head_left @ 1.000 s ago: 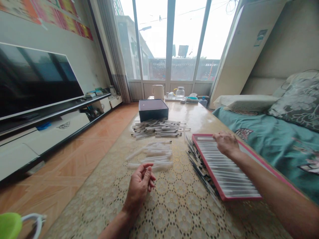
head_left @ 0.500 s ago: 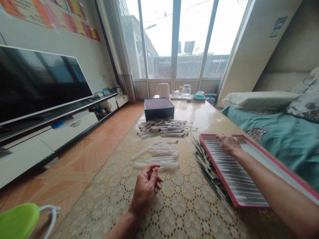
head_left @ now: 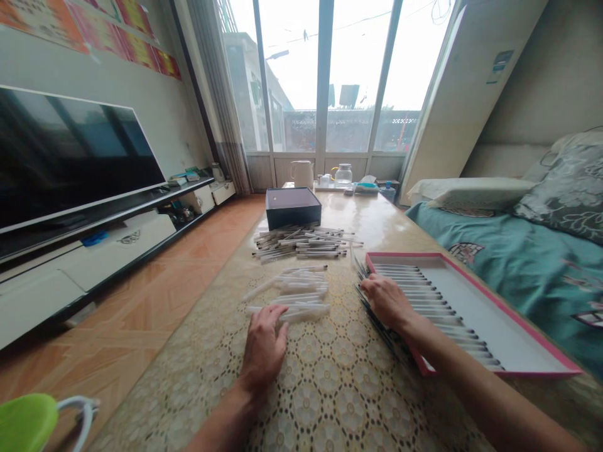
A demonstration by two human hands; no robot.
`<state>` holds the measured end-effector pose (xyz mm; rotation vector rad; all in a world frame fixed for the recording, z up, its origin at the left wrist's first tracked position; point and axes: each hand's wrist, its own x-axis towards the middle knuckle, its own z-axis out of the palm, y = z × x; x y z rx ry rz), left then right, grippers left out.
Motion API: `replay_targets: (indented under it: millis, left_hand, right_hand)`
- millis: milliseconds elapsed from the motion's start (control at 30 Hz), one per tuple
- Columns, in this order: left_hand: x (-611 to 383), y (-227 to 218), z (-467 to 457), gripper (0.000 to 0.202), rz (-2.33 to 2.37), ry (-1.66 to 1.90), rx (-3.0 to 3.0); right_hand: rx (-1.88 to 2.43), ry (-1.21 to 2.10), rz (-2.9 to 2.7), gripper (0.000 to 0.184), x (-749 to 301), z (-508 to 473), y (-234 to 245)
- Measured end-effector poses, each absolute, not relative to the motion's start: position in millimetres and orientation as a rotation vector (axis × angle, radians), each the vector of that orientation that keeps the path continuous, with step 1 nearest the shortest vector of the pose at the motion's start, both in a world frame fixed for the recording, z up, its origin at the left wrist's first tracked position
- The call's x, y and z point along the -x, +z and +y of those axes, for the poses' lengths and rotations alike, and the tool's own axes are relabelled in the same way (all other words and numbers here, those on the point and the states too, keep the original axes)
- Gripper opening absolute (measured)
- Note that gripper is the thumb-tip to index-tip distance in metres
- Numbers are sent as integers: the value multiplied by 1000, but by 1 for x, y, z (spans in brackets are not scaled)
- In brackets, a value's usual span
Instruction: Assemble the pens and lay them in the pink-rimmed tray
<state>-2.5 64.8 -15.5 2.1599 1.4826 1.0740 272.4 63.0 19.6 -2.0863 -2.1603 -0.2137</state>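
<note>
My left hand (head_left: 264, 342) rests by the near edge of a row of clear white pen barrels (head_left: 304, 289), its index finger touching or just over the closest ones. Thumb and fingers are apart, and I see nothing held. My right hand (head_left: 387, 301) reaches down at the left rim of a pink-edged tray (head_left: 513, 314), over a pile of dark, thin pen refills (head_left: 377, 323). Its fingertips are pinched together; what lies between them is hidden. Inside the tray, dark-tipped pens (head_left: 436, 301) lie side by side in a row.
Beyond the barrels is a heap of dark-tipped pens (head_left: 306, 243) before a dark open box (head_left: 293, 216). A kettle (head_left: 301, 174), a glass jug (head_left: 343, 174) and a tissue pack (head_left: 366, 186) stand at the table's far end. A green stool (head_left: 26, 420) is at lower left.
My right hand has moved left, from over the tray to the refills beside it. My left hand has moved slightly forward to the barrels, and its fingers have opened. The view has shifted slightly.
</note>
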Motion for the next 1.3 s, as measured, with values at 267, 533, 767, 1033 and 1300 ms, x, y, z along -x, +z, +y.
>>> replay_targets:
  millis: [267, 533, 767, 1033, 1300]
  left_hand:
    - [0, -10, 60, 15, 1481, 933, -2197]
    - [-2, -8, 58, 6, 1443, 963, -2168]
    - [-5, -7, 58, 14, 1175, 1236, -1419]
    - [2, 2, 61, 19, 823, 1258, -719]
    - [1, 3, 61, 12, 940, 1346, -731]
  right_hand:
    - [2306, -139, -2036, 18, -254, 78, 17]
    - [2326, 58, -1908, 13, -243, 84, 22]
    - [1935, 122, -1880, 20, -231, 47, 37]
    - [1530, 489, -1646, 8, -211, -9, 21]
    - [1543, 476, -1815, 7, -209, -13, 20]
